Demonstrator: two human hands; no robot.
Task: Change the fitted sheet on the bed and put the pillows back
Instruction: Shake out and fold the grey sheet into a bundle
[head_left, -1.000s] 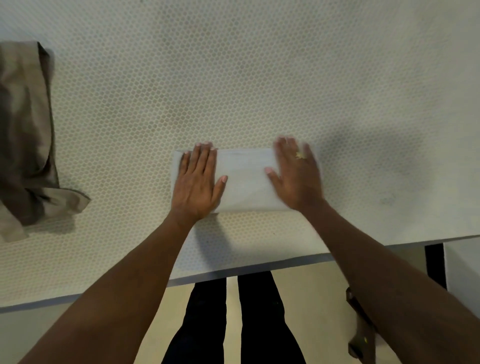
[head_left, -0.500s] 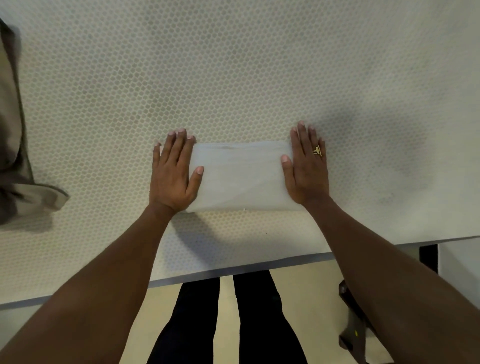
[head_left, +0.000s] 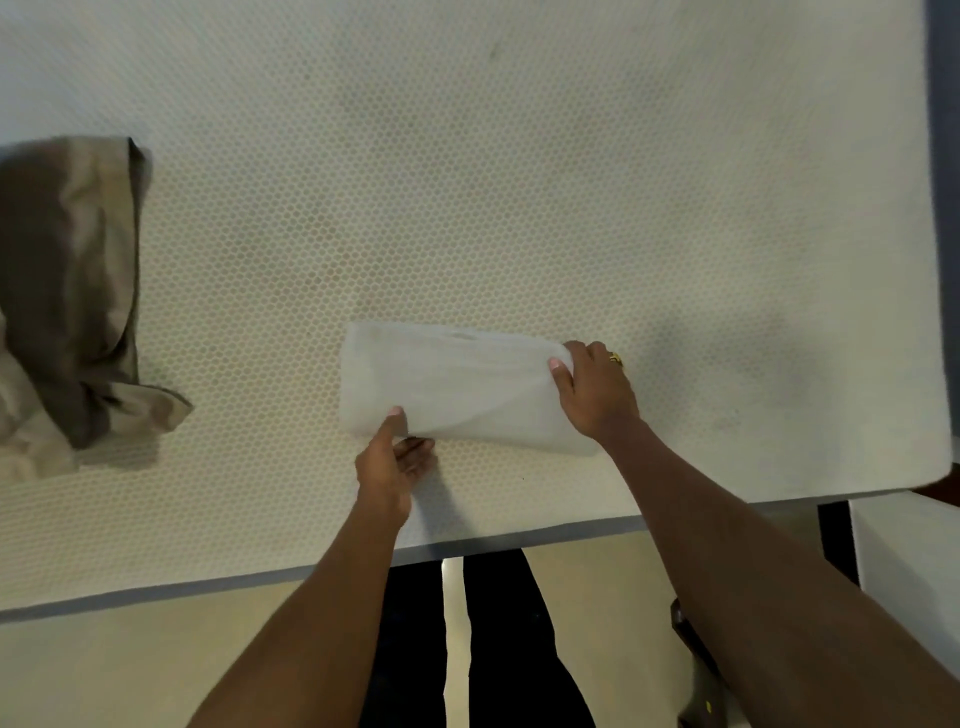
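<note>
A folded white sheet (head_left: 457, 384) lies on the bare mattress (head_left: 467, 182), which has a honeycomb pattern, near its front edge. My right hand (head_left: 595, 392), with a gold ring, grips the sheet's right end, thumb on top. My left hand (head_left: 392, 457) holds the sheet's near left corner, thumb on top and fingers underneath, and that near edge is lifted a little off the mattress. No pillows are in view.
A crumpled grey-brown cloth (head_left: 72, 296) lies on the mattress at the far left. The mattress's front edge (head_left: 208, 584) runs just ahead of my legs (head_left: 467, 649). A white piece of furniture (head_left: 909, 561) stands at the right, and a dark object (head_left: 696, 670) is on the floor.
Both hands lay flat on the ends of the folded sheet before. Now they grip it, the left at the near left corner, and the near edge has come up.
</note>
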